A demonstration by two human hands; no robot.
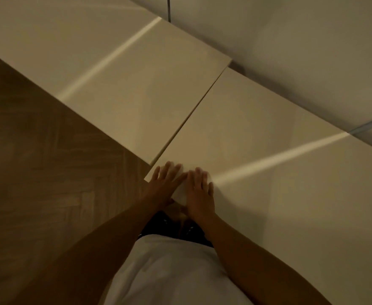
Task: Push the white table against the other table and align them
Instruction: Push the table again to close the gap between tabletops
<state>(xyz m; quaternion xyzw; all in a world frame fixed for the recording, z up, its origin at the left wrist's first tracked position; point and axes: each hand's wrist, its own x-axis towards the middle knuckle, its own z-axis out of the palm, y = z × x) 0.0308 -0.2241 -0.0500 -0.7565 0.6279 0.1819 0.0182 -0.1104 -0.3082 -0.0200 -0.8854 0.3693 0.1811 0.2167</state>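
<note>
Hands (180, 188) flat on white table (268, 172) corner; other table (114, 84) end-to-end.

tables: 2 were in view, the white table (268, 150) under the hands and the other table (114, 89) beside it
seams between tables: 1, a thin dark line (191, 115)
hands: 2, the left hand (163, 186) and the right hand (199, 192), both flat on the white table
forearms: 2, bare
light streaks on tabletops: 2, one per table
floor: 1, wood herringbone (37, 161)
walls: 1, pale (301, 51)
</note>
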